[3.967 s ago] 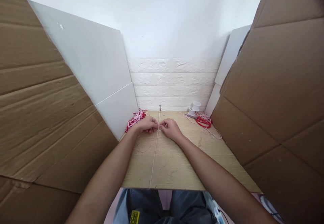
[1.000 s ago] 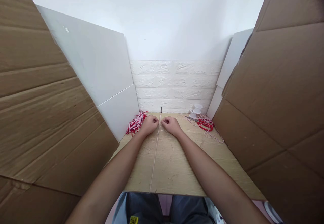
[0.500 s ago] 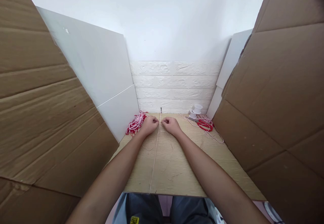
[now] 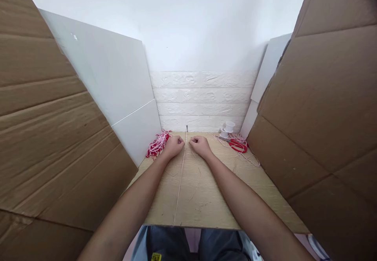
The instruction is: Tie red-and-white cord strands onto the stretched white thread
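Note:
A thin pale cord (image 4: 179, 190) runs taut from a small dark nail (image 4: 187, 127) at the back edge down to the front of the board. Its upper part looks thicker, as if knotted. Just left of the cord is my left hand (image 4: 174, 146), its thumb and fingers pinched on a fine thread. My right hand (image 4: 200, 146) faces it from the right side, also pinched on thread; the strand in its grip is barely visible. Loose thread ends (image 4: 193, 155) trail on the wood below the hands.
Red and white yarn (image 4: 159, 145) lies heaped at the back left. White spools (image 4: 229, 126), red-handled scissors (image 4: 238, 146) and pink-white cord (image 4: 249, 158) lie at the back right. Cardboard walls (image 4: 64, 135) flank the wooden board (image 4: 206, 210).
My right hand has shifted slightly to the right, away from the cord. My left hand stays nearly where it was, still pinched.

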A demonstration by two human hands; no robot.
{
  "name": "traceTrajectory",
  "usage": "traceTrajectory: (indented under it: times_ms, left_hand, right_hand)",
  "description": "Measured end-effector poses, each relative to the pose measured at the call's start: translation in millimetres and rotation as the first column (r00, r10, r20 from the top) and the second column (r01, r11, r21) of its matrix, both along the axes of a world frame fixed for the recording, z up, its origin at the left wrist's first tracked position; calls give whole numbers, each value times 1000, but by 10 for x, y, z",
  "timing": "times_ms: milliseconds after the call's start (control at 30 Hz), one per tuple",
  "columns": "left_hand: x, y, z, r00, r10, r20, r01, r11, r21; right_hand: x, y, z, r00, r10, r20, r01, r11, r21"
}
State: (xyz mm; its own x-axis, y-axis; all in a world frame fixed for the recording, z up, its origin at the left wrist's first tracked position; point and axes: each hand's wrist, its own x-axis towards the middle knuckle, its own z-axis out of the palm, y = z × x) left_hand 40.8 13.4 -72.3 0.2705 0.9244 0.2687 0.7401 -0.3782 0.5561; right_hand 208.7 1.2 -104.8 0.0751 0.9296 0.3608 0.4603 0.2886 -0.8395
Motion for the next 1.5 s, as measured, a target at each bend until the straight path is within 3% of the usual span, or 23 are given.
traceTrajectory:
  times_ms: [900,1000,1233,1400,1500]
  left_hand:
    - [13,31,-11,994,104,-25,-104,994,-17]
    - [-8,16,14,997,73,-13,-74,997,-21]
    - [-74,8,57,999,-29,18,30,999,-30]
    - [-68,13,67,999,-19,40,19,1000,-14]
    - [-58,-3,115,995,4,101,0,999,-34]
  right_hand:
    - [0,-15,52,992,-126,-13,125,990,-59]
    - [14,-6,49,993,-117,-31,115,992,-56]
    - [76,-7,50,973,74,-221,-105,985,-135]
    - [81,-106,199,833,143,-534,-282,941,-188]
    - [131,-220,314,792,202,-575,-403,881,-245]
